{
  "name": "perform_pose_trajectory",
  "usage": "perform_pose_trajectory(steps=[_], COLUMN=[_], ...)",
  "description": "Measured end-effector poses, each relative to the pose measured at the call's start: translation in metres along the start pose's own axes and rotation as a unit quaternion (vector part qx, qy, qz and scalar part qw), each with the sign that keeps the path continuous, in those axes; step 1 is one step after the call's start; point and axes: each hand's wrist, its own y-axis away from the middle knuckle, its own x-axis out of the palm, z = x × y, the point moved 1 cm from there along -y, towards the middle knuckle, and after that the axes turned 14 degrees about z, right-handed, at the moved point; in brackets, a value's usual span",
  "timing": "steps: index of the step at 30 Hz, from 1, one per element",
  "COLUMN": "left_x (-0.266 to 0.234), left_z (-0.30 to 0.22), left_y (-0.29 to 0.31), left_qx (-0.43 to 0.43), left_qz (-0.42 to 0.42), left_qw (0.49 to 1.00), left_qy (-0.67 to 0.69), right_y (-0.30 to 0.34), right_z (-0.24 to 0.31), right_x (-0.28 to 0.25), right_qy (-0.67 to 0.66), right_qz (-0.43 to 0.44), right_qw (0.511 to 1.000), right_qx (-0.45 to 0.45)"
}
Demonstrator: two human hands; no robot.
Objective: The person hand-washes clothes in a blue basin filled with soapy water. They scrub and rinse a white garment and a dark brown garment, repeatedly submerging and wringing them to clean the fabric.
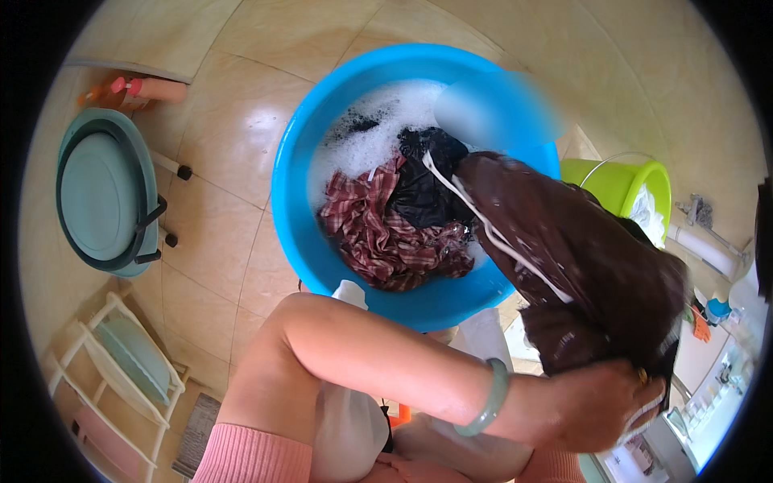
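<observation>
The left hand (600, 406), reaching across the body toward the lower right, is clenched around the bunched end of a wet dark brown garment (580, 266) with a white cord; the garment hangs stretched from that grip up and left to the right rim of the blue basin (290, 209), its far end dipping into the suds. A pale green bangle (489, 398) sits on that wrist. The right hand cannot be made out: only a pink sleeve (250, 459) shows at the bottom edge, and whether that hand is open or closed cannot be told. One blue basin stands on the tiled floor (233, 145), holding white foam (378, 129), one red-and-white checked cloth (386, 233) and one black cloth (427, 189), both soaked and partly sunk. A blurred patch covers part of the basin's upper right rim. To the right, one lime green bucket (620, 181) with a wire handle stands just beside the basin, half hidden behind the lifted garment. At the left, well apart, a teal basin (101, 193) rests in a dark folding stand, with a pink-capped bottle (149, 88) lying above it and a white rack (121, 362) below. Bare tiles lie open between the blue basin and the teal one. The small things at the far right edge are bent by the lens and too small to name.
</observation>
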Motion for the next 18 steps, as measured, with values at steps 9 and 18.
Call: perform_pose_trajectory(steps=[9, 18], left_x=[-0.009, -0.007], left_z=[0.025, 0.099], left_y=[0.002, 0.082], left_qx=[-0.098, -0.16], left_qz=[0.025, 0.04], left_qw=[0.984, 0.985], left_qy=[0.147, 0.054], right_y=[0.001, -0.031], right_z=[-0.029, -0.077], right_x=[-0.004, 0.027], right_qy=[-0.024, -0.034], right_qz=[0.016, 0.08], right_qw=[0.999, 0.994], right_qx=[0.045, 0.066])
